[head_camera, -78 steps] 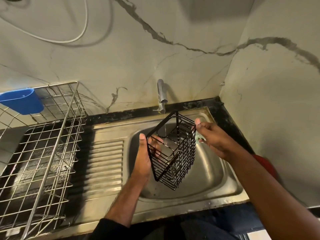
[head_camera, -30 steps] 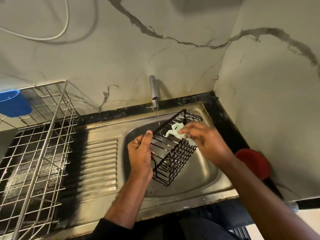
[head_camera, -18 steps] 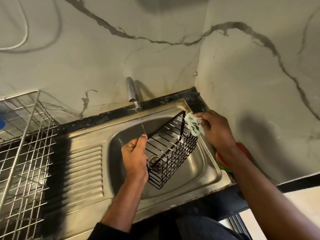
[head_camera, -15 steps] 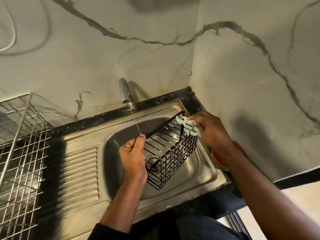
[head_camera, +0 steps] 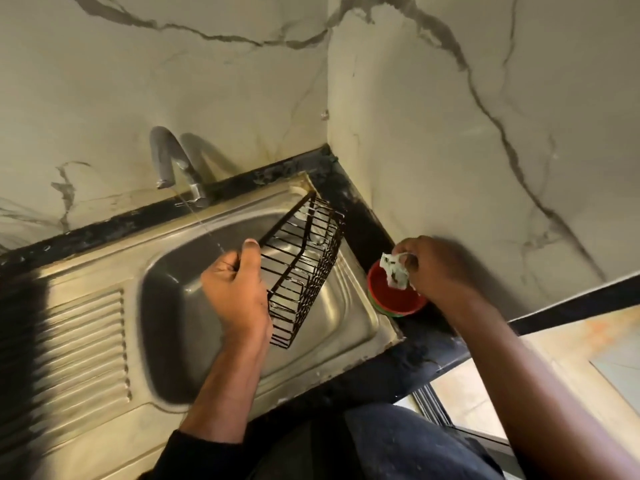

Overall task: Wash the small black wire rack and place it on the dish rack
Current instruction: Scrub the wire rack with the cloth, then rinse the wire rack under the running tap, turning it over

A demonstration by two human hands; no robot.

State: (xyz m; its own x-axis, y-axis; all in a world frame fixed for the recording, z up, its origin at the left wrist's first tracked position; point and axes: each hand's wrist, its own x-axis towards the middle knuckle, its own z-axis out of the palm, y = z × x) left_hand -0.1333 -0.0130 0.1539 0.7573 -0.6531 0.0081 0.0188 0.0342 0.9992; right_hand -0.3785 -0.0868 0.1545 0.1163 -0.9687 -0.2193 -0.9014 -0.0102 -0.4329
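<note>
A small black wire rack (head_camera: pixel 301 268) is held tilted over the steel sink basin (head_camera: pixel 173 306), gripped at its rim by the left hand (head_camera: pixel 235 289), fingers curled round the wires. A pale scrub pad (head_camera: pixel 393 271) is pinched in the right hand's (head_camera: pixel 440 271) fingertips above a red dish (head_camera: pixel 394 299) on the black counter edge (head_camera: pixel 367 230). Soap is probably being taken up; the pad is best loaded lightly and the rack kept steady over the basin. A thin stream runs from the tap (head_camera: pixel 166 157). Veined marble-look walls (head_camera: pixel 450 116) meet in a corner.

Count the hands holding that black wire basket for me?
1. The left hand grips the black wire rack over the sink; the right hand holds a scrubber.
</note>
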